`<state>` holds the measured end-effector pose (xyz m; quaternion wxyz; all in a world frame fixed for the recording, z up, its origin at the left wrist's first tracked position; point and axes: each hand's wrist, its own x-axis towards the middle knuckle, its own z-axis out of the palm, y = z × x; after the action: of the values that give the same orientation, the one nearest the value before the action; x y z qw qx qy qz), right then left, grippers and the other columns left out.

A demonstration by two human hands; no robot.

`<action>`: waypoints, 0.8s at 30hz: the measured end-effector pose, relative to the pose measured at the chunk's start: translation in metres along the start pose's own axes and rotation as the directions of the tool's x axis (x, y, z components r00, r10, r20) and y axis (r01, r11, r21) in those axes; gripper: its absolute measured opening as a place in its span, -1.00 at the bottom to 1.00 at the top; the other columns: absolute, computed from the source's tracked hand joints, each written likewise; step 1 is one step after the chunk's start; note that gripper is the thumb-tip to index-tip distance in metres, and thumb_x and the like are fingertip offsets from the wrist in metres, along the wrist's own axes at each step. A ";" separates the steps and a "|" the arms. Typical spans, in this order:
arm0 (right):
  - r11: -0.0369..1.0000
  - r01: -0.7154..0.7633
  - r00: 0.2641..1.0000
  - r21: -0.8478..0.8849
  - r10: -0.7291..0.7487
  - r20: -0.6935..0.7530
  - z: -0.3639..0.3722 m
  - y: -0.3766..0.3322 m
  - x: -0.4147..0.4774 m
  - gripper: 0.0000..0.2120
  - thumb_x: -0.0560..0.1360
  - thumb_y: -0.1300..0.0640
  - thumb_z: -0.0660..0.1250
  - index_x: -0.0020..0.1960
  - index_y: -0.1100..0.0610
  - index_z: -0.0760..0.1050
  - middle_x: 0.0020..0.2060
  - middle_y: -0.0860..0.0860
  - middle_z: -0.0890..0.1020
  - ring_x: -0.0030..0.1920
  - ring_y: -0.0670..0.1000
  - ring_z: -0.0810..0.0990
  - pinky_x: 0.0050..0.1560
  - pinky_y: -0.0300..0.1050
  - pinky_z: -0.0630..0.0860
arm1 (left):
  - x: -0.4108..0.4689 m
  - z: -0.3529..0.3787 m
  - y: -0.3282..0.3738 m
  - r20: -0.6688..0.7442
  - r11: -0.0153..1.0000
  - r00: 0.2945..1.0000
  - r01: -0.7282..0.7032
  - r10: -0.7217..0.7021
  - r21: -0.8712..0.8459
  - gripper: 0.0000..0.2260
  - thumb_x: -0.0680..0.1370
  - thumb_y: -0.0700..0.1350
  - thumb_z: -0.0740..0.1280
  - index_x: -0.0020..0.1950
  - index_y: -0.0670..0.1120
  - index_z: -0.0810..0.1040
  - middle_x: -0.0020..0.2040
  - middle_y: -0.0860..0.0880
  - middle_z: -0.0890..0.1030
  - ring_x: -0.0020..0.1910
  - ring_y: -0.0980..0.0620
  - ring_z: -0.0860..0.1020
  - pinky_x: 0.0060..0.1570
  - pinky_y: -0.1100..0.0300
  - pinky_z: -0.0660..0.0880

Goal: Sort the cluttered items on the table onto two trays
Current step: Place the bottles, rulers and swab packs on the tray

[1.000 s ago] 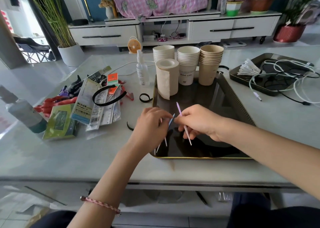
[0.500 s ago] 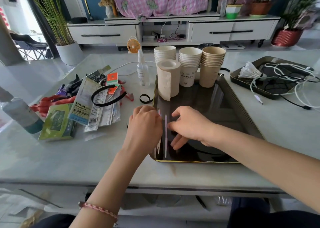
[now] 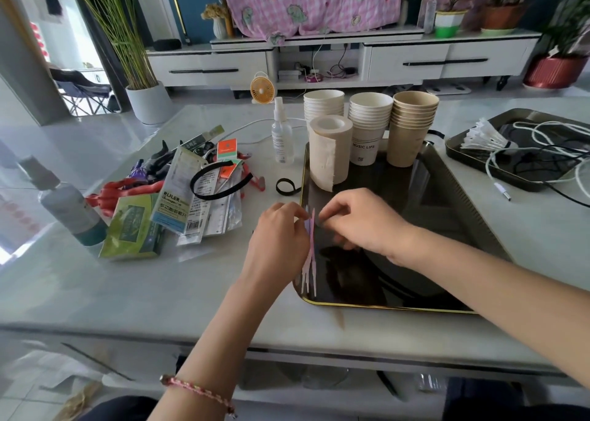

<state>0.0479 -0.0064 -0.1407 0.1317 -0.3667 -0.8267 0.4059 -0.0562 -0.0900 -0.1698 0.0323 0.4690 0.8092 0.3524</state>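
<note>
A dark tray with a gold rim (image 3: 376, 307) lies in front of me. Three stacks of paper cups (image 3: 370, 126) and a beige paper roll (image 3: 330, 152) stand at its far end. Several thin pink and blue sticks (image 3: 311, 254) lie together along the tray's left edge. My left hand (image 3: 277, 245) rests against them from the left, fingers curled at their upper ends. My right hand (image 3: 364, 222) hovers over the tray, its fingertips pinching the sticks' tops. A second dark tray (image 3: 463, 155) at the far right holds white and black cables and a shuttlecock.
Left of the tray lies a heap: ruler packet (image 3: 174, 197), green packet (image 3: 134, 229), black headband (image 3: 217, 181), red straps, black loop (image 3: 285, 185). A clear spray bottle (image 3: 282, 136) stands behind; a larger bottle (image 3: 68, 206) lies far left. The table's front edge is close.
The sticks, held up loosely a second ago, now lie gathered in a bundle along the tray's left edge. Both hands have drawn together at the bundle's top.
</note>
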 end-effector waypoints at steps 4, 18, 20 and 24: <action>0.951 -0.017 1.000 -0.308 0.015 -0.011 -0.036 0.010 0.002 -0.85 0.50 0.29 0.26 -0.07 0.09 0.55 -0.14 -0.03 0.55 -0.15 -0.08 0.51 -0.17 -0.24 0.42 | 0.001 -0.005 0.001 -0.026 1.000 1.000 0.012 -0.013 -0.017 -0.77 0.56 -0.26 0.15 0.10 -0.14 0.57 0.13 -0.07 0.54 0.09 0.01 0.45 -0.18 0.35 0.22; 0.798 0.041 0.972 -0.601 0.108 0.209 -0.038 0.025 -0.037 -0.83 0.50 0.14 0.29 -0.06 0.25 0.55 -0.12 0.14 0.62 -0.09 0.15 0.60 -0.11 -0.03 0.53 | 0.003 0.006 0.036 -0.125 0.976 0.979 -0.176 0.160 -0.127 -0.78 0.54 -0.31 0.20 0.04 -0.16 0.60 -0.02 -0.02 0.55 -0.07 0.08 0.44 -0.19 0.45 0.22; 0.855 0.017 0.994 -0.519 0.042 0.102 -0.049 0.033 -0.040 -0.90 0.51 0.17 0.27 -0.09 0.20 0.51 -0.19 0.05 0.59 -0.14 0.08 0.58 -0.11 -0.04 0.53 | 0.002 0.009 0.048 -0.116 0.966 0.973 -0.215 0.199 -0.145 -0.78 0.54 -0.31 0.20 0.05 -0.14 0.60 -0.02 -0.02 0.54 -0.07 0.08 0.45 -0.21 0.49 0.25; 0.973 -0.016 0.954 -0.232 -0.055 -0.294 -0.084 0.045 -0.032 -0.96 0.52 0.19 0.26 -0.09 0.08 0.48 -0.33 -0.11 0.48 -0.23 -0.05 0.49 -0.29 -0.34 0.36 | -0.001 0.014 0.067 -0.115 0.948 0.967 -0.248 0.229 -0.201 -0.80 0.55 -0.29 0.20 0.05 -0.12 0.59 -0.02 0.03 0.53 -0.07 0.07 0.47 -0.19 0.46 0.28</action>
<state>0.1361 0.0367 -0.1199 0.2155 -0.4283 -0.8426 0.2453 -0.0008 -0.0617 -0.1402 0.0031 0.5410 0.7046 0.4592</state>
